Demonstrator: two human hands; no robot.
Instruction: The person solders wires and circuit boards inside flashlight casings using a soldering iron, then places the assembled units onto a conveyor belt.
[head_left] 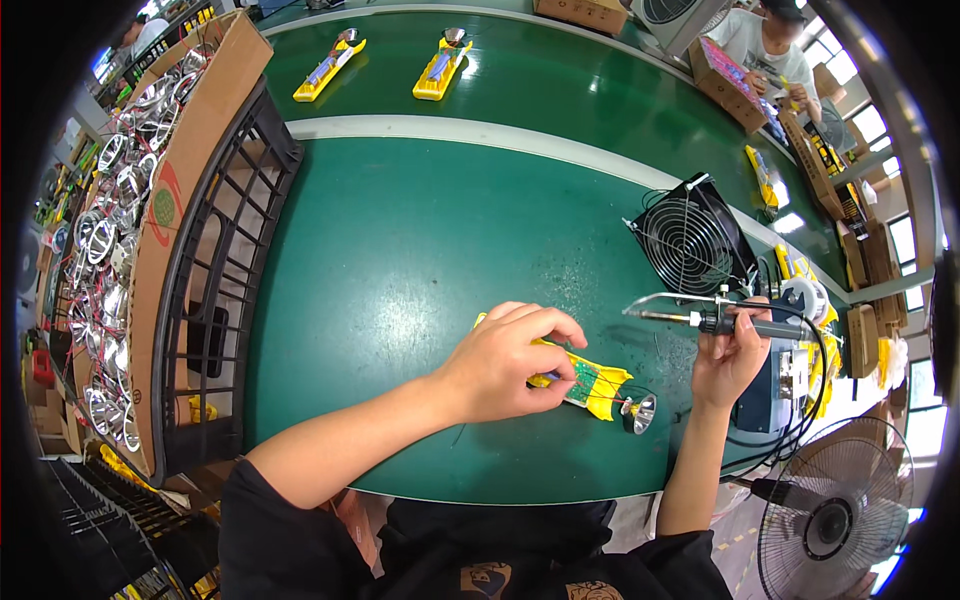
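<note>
My left hand (515, 360) lies over a yellow flashlight housing (605, 392), its fingers curled and closed around it, hiding much of it. Between thumb and index finger part of a green circuit board (577, 383) and thin wires show. A silver reflector lamp (641, 413) hangs by wires off the housing's right end, resting on the green table. In my right hand (732, 355) is a soldering iron (715, 321) with a bent metal guide tube, gripped like a pen. Its tip points left, apart from the housing and above the table.
A black fan with a round guard (690, 238) stands right of centre. Black cables run beside a blue box (762, 390). At left a black crate (215, 290) borders a carton of reflectors (165, 215). Several yellow housings (441, 68) lie on the green belt; a co-worker (765, 60) sits beyond.
</note>
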